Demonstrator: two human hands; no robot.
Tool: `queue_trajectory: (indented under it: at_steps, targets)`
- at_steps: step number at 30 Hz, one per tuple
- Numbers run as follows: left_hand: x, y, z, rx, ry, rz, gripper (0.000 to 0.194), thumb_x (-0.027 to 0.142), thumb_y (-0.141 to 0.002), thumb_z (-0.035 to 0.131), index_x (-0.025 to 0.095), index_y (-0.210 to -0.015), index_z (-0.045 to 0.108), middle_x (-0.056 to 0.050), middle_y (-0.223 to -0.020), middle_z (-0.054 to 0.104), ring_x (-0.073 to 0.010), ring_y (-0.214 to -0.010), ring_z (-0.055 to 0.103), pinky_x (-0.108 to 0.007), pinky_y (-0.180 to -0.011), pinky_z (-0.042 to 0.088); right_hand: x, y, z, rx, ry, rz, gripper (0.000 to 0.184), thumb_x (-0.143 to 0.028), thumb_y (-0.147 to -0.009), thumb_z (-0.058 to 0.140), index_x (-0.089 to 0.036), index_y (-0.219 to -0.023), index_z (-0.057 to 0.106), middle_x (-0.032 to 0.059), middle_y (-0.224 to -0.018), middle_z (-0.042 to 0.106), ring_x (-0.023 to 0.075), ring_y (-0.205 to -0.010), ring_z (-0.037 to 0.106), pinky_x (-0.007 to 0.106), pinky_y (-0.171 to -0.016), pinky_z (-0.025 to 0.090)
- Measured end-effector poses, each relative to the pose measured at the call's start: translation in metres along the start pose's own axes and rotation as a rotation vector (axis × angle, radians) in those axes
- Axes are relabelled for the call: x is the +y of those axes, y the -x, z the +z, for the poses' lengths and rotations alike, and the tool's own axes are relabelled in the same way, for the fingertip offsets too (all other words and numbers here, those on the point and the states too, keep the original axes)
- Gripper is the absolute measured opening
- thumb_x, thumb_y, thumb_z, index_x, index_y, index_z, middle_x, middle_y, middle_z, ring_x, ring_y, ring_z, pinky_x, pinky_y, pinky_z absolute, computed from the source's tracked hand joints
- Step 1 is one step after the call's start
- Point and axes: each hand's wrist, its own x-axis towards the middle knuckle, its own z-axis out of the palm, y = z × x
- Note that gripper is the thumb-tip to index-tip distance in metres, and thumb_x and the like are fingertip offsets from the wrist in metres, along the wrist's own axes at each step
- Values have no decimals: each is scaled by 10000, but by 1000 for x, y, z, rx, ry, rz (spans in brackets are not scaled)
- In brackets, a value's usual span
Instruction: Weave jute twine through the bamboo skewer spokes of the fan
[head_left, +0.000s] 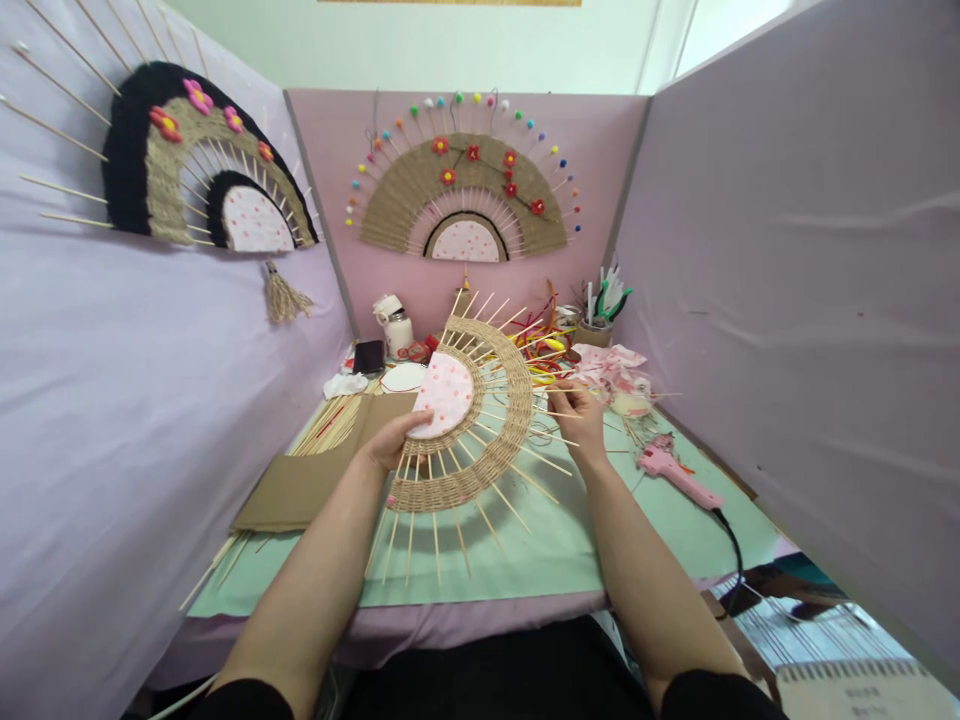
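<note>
A half-round woven fan, made of twine wound through wooden skewers around a pink dotted centre, is held tilted above the green mat. My left hand grips the fan at the lower edge of the pink centre, fingers closed on it. My right hand sits at the fan's right side, fingers pinched around the thin twine and skewer tips there.
A pink glue gun with a black cord lies right of the fan. Brown cardboard and loose skewers lie at the left. Coloured strips, pink cloth, a tool cup and a white jar crowd the back. Finished fans hang on the partitions.
</note>
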Motion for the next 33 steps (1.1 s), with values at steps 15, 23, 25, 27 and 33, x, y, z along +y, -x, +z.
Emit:
queue_trajectory:
  at_steps: [15,23,25,27,33]
  targets:
    - [4,3,1,62,8,24,353,207,-811,509,37,-1114,569,-89,-580,659,-152,-398,564,-203,-308,370,-8,-1,-8,248,166,-133,202,-360,-750,592,-160,-715,588,-19,-617,507,117,-585,431,239,-560,356]
    - [6,3,2,47,4,26,336,201,-845,452,3,-1097,551,-83,-550,636,-128,-374,533,-184,-295,328,-10,-2,-9,316,174,-179,239,-388,-761,580,-152,-720,581,-16,-624,503,115,-589,432,241,-567,360]
    - [7,2,2,71,2,31,329,201,-848,448,5,-1089,555,-82,-552,637,-127,-370,529,-185,-294,326,-11,-2,-9,319,168,-188,231,-380,-765,581,-152,-723,583,-14,-629,507,115,-592,435,242,-569,362]
    - [7,2,2,85,-4,31,332,198,-848,443,1,-1091,555,-82,-549,636,-128,-365,523,-191,-293,324,-11,-1,-9,321,162,-199,221,-369,-769,582,-153,-721,583,-14,-625,505,115,-590,435,243,-567,362]
    - [5,1,-1,70,-43,2,374,200,-822,480,-4,-1128,546,-93,-573,648,-145,-395,542,-206,-320,348,-11,-2,-11,310,132,-226,193,-344,-767,594,-155,-726,586,-10,-643,522,114,-599,449,245,-576,369]
